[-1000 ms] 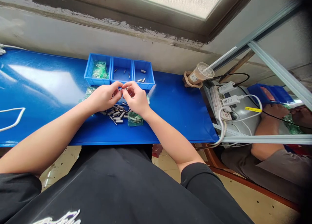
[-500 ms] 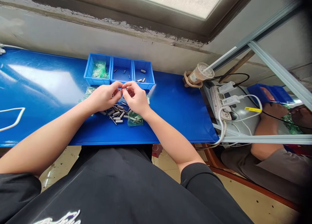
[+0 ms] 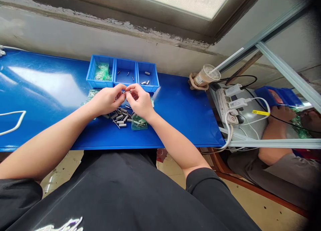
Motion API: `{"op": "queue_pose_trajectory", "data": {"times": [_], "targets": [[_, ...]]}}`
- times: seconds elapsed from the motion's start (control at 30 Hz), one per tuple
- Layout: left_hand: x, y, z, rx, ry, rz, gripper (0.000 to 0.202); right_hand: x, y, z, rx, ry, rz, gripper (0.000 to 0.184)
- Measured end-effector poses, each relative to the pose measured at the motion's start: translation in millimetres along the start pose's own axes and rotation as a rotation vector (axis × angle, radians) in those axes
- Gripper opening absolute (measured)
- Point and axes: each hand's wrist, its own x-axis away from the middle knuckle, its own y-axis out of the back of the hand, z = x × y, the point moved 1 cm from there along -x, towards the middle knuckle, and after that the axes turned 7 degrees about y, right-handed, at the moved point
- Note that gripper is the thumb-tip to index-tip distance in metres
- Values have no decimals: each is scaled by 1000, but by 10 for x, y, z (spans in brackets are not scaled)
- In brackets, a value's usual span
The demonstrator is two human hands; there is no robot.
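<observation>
Working a small metal part (image 3: 129,92) between both hands appears to be the step in hand. The fingers of the left hand (image 3: 106,99) and right hand (image 3: 140,102) are drawn into narrow pinches, tips meeting, apparently on this part; it is largely hidden, and its exact form cannot be told. It sits above the worktop (image 3: 180,110), just in front of three blue bins (image 3: 126,64). Loose metal pieces (image 3: 121,117) lie below the hands, beside a green plastic bag (image 3: 139,124). The next move likely calls for fine, steady fingertip control.
</observation>
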Motion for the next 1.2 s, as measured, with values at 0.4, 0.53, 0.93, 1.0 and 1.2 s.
{"op": "queue_pose_trajectory", "data": {"times": [0.4,0.53,0.93,1.0,1.2], "targets": [[-5,0,5,4,-5,7,36,1,-3,-27,21,19,10,18],[-3,1,3,0,-3,7,35,0,-4,-37,12,16,0,19],[-5,14,-25,-5,16,23,39,1,1,-20,19,16,7,18],[-4,14,-26,-4,17,22,40,0,-1,-16,13,12,1,18],[-1,20,-24,-8,19,26,39,7,-8,-7,-2,6,1,20]]}}
